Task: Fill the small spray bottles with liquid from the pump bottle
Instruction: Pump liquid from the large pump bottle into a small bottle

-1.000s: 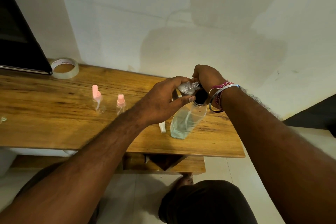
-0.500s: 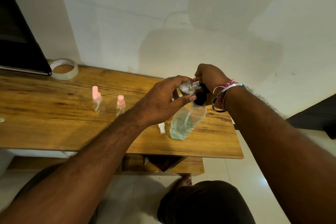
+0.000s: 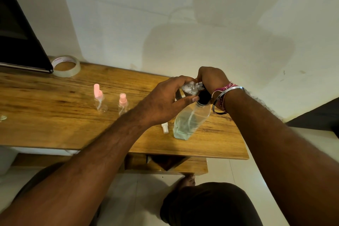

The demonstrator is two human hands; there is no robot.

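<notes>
L hand (image 3: 163, 105) grips small clear spray bottle (image 3: 189, 88), uncapped, tipped sideways w/ neck at black pump head (image 3: 203, 96) of pump bottle (image 3: 189, 122). R hand (image 3: 212, 79) curled over pump top; its grip partly hidden. Pump bottle stands on desk (image 3: 55, 115) near front edge, some liquid inside. White sprayer cap (image 3: 164, 127) just beside its base. Two pink-capped spray bottles (image 3: 100, 100) (image 3: 123, 103) upright further L. Tape roll (image 3: 66, 65) at back.

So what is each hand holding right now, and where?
Left hand grips small spray bottle round its body; right hand is on pump bottle's black top.
</notes>
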